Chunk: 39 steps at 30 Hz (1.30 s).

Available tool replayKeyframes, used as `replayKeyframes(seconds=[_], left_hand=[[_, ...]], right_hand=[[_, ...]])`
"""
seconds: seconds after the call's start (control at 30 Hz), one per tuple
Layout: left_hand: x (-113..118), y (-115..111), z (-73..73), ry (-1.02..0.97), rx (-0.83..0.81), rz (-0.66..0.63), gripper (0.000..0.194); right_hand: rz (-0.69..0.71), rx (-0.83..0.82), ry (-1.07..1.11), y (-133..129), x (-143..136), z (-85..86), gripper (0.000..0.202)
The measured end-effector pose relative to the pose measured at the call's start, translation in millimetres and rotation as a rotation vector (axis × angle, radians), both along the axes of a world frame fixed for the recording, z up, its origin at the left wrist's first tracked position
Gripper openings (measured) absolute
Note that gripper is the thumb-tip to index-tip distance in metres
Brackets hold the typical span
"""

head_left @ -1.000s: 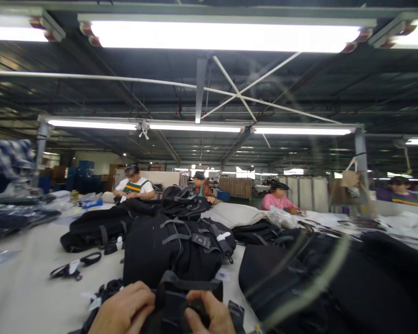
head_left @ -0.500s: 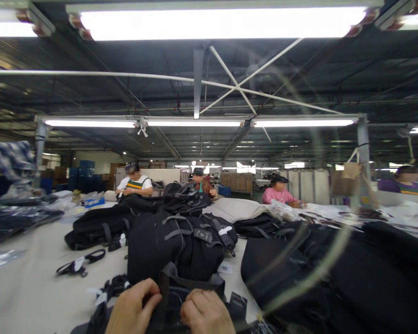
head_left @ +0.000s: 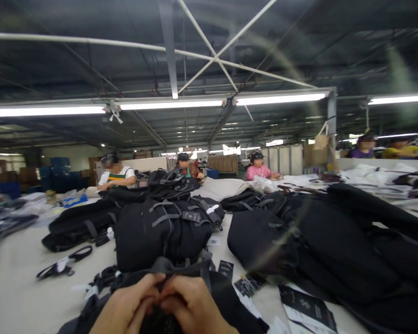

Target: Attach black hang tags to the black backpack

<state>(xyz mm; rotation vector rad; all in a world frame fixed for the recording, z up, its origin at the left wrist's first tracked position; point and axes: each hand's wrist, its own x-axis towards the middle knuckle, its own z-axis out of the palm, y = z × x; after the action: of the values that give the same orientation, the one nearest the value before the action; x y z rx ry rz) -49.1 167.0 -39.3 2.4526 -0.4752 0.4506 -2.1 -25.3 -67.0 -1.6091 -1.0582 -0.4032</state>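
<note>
At the bottom edge my left hand [head_left: 125,308] and my right hand [head_left: 191,306] meet, fingers pinched together on a black backpack [head_left: 226,301] that lies right in front of me. Its top handle strap [head_left: 181,266] arches just beyond my fingertips. What sits between my fingers is too dark to make out. Another stuffed black backpack [head_left: 163,234] stands directly behind it on the pale table [head_left: 14,278].
A heap of black bags [head_left: 327,246] fills the right. Black hang tags [head_left: 306,306] lie near my right hand. A loose strap [head_left: 62,262] and flat bags [head_left: 80,222] lie left. Several seated people work at the far side, one in pink [head_left: 259,170].
The view has tilted down and shifted right. My hands have drawn together, fingertips now touching over the backpack, where before they gripped either side of the handle strap.
</note>
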Motion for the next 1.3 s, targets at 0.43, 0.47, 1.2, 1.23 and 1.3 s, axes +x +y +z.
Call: replayKeyframes(seconds=[0.43,0.47,1.2,1.23,1.3], left_hand=[[0.4,-25.5,5.3,0.002,-0.179,0.044,0.018],[0.5,-25.7,5.6,0.025,-0.187,0.049,0.016],[-7.7,-26.1,10.5,0.022,-0.04,0.028,0.013],[-7.9,-26.6,10.2,0.022,-0.036,0.027,0.013],[-8.3,-27.3,9.9,0.011,-0.022,0.025,0.013]], right_hand=[[0.024,0.11,0.184,-2.1,9.5,-3.8,0.013],[0.007,0.099,0.157,-2.5,9.7,-5.1,0.012],[-0.085,0.128,-0.241,1.1,11.6,-16.2,0.031],[-0.099,0.126,-0.273,1.0,11.3,-15.0,0.035],[-0.12,0.122,-0.314,0.8,10.1,-13.3,0.039]])
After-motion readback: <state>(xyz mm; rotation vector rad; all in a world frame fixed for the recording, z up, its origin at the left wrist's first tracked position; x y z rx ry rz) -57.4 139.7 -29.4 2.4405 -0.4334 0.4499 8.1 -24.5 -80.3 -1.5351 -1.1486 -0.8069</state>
